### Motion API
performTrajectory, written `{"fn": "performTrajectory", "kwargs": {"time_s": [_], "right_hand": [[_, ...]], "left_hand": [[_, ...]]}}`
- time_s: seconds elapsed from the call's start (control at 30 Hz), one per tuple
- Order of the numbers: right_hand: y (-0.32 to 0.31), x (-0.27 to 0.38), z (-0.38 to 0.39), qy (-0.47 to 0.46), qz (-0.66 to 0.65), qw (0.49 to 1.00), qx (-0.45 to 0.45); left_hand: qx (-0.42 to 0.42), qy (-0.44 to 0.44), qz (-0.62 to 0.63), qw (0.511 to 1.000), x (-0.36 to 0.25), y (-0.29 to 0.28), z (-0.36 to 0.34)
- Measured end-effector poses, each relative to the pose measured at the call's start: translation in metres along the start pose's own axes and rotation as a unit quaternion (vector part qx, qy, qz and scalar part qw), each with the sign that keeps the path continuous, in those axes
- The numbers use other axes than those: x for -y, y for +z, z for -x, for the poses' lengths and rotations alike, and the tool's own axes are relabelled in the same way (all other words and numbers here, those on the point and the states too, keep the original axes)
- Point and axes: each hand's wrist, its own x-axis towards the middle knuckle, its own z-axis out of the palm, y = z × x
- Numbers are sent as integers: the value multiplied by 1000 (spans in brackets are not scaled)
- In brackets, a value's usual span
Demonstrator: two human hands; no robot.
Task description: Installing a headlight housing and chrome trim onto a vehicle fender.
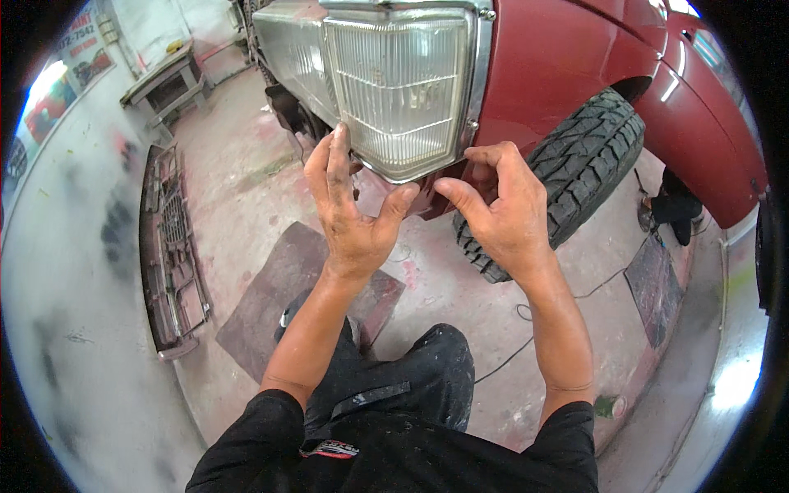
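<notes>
A large headlight with ribbed clear glass and a chrome surround is at the front corner of a red vehicle. My left hand is raised by its lower left edge, fingers up and thumb spread apart. Its fingertips overlap the edge of the glass; whether they press on it I cannot tell. At the lower right corner is my right hand, fingers bent and thumb apart. Its index fingertip is at the chrome trim, seemingly touching it. Neither hand visibly grips anything.
A knobby black tyre stands right of the headlight, under the red fender. A dark mat lies below my left arm. A grille leans at the left wall. A cable crosses the floor; another person's shoe shows beyond the tyre.
</notes>
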Motion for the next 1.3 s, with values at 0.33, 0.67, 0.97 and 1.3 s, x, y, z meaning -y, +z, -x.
{"fn": "performTrajectory", "kwargs": {"time_s": [0.33,0.67,0.97,1.3], "right_hand": [[31,-4,5,49,20,996,-77],[51,-10,25,-33,-117,987,-101],[61,1,21,-37,-106,986,-122],[63,-13,26,-80,-72,977,-182]], "left_hand": [[-38,-227,276,933,-8,-13,5],[-33,-337,561,755,4,-14,6],[-2,-402,608,685,9,-13,4],[26,-424,646,635,15,-5,11]]}}
